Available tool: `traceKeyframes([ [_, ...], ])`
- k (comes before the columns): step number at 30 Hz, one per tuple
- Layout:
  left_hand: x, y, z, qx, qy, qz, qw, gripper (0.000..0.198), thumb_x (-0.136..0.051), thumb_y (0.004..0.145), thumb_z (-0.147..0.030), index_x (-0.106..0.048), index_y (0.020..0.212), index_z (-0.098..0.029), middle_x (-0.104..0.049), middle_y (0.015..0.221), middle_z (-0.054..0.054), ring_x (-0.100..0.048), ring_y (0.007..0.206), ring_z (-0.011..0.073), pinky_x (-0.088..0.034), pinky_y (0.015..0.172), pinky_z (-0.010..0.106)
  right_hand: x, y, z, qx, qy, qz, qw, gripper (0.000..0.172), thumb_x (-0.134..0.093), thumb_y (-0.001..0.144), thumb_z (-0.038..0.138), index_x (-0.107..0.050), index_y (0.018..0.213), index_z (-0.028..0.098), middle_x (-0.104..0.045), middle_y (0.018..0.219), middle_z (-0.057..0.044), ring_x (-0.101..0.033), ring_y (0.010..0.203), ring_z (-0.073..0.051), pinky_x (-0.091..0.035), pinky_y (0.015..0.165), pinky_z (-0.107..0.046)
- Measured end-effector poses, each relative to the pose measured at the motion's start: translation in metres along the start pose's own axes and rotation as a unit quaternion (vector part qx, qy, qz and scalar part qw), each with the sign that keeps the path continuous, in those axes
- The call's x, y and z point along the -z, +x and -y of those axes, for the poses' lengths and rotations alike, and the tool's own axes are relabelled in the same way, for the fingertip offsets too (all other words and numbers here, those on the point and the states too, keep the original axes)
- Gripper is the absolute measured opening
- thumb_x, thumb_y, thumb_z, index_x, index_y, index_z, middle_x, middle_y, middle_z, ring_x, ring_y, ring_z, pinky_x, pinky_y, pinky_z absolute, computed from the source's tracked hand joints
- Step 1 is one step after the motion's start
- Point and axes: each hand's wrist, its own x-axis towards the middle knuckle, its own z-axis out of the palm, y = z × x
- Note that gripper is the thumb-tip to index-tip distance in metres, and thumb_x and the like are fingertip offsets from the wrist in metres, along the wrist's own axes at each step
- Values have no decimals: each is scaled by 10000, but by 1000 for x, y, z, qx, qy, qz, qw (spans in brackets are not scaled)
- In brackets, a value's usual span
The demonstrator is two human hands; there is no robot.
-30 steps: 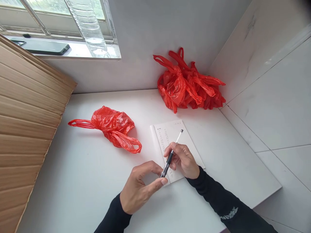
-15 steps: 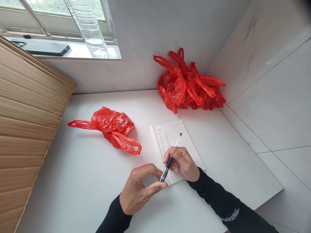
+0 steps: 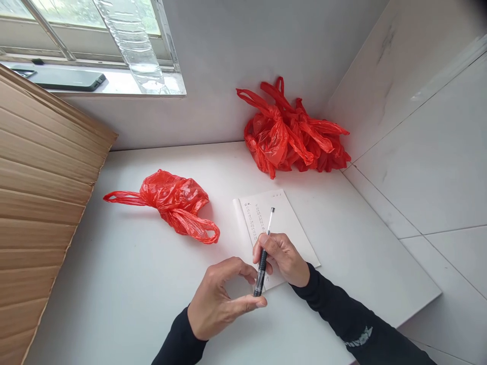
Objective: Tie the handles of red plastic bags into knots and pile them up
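The right hand point(image 3: 283, 258) is closed around the barrel of a black-gripped pen point(image 3: 264, 258), held over the near part of a sheet of paper point(image 3: 281, 223) that lies on the white tabletop point(image 3: 133, 284). The pen points its tip toward the person, down at the left hand point(image 3: 218, 301), whose thumb and forefinger pinch together right at the tip; whether they grip a cap or the tip itself cannot be told. The sheet already carries several columns of small handwriting on its left half, while its right half looks blank. To the left lies a knotted red plastic bag point(image 3: 173, 203); a heap of red bags point(image 3: 292, 134) sits far against the wall. Corrugated cardboard point(image 3: 41, 203) leans at the left.
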Motion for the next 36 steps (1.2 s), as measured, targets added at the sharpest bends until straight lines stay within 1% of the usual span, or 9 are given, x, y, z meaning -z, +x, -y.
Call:
traceKeyframes([
  [15, -1, -1, 0, 28, -1, -5, 1000, 267, -836, 720, -394, -704, 842, -197, -730, 828, 30, -666, 763, 190, -501, 740, 288, -1, 1, 1, -2, -5, 5, 1000, 523, -433, 1018, 528, -670, 733, 159, -534, 552, 14, -490, 462, -94, -394, 493, -228],
  [18, -2, 0, 0, 45, 9, -28, 999, 210, -765, 798, -398, -712, 826, -197, -727, 797, 23, -662, 744, 173, -502, 728, 273, 2, 4, 1, 6, -23, -41, 999, 519, -440, 1013, 532, -658, 716, 167, -500, 520, 28, -466, 449, -92, -382, 492, -229],
  [20, -3, 1, -1, 59, 14, -49, 997, 216, -664, 888, -395, -710, 806, -199, -720, 764, 15, -653, 717, 155, -496, 709, 259, 10, 6, 3, 15, -49, -110, 993, 529, -451, 1003, 546, -628, 670, 175, -491, 515, 29, -447, 440, -93, -361, 472, -230],
  [24, -1, 0, 1, 73, 13, -69, 995, 302, -553, 960, -404, -701, 790, -203, -716, 746, 10, -632, 698, 142, -477, 676, 246, 49, 8, 13, 24, -172, -261, 950, 544, -484, 962, 590, -546, 593, 196, -487, 523, 35, -421, 424, -99, -337, 452, -246],
  [28, 0, -1, 3, 80, 5, -75, 994, 299, -558, 958, -413, -703, 800, -204, -722, 757, 12, -626, 698, 142, -474, 671, 247, 93, 5, 21, -18, -429, -325, 843, 502, -554, 917, 556, -507, 555, 211, -467, 495, 44, -450, 493, -127, -372, 549, -268],
  [30, 0, -2, 3, 78, 0, -76, 994, 294, -561, 957, -408, -704, 803, -203, -723, 757, 14, -633, 705, 145, -479, 678, 248, 105, 4, 19, -38, -483, -338, 807, 458, -564, 903, 523, -504, 566, 219, -464, 500, 47, -436, 506, -136, -364, 561, -276],
  [33, -4, -3, 3, 71, -6, -79, 994, 284, -562, 959, -389, -707, 804, -201, -728, 765, 22, -656, 732, 157, -497, 701, 257, 112, 5, 12, -40, -490, -353, 796, 237, -606, 863, 458, -633, 826, 225, -552, 614, 41, -500, 559, -156, -401, 606, -285],
  [34, -5, -4, 3, 63, -4, -85, 994, 276, -563, 959, -376, -707, 803, -200, -727, 761, 22, -662, 732, 160, -502, 701, 261, 113, 6, 9, -39, -494, -358, 791, 243, -611, 851, 439, -645, 968, 229, -592, 689, 31, -531, 593, -164, -422, 633, -292],
  [36, -6, -7, 3, 25, 17, -139, 990, 230, -582, 949, -336, -703, 806, -202, -710, 736, 13, -657, 704, 161, -499, 683, 270, 112, 8, 3, -37, -508, -368, 778, 398, -615, 829, 411, -598, 1186, 235, -626, 840, 5, -558, 645, -172, -451, 675, -309],
])
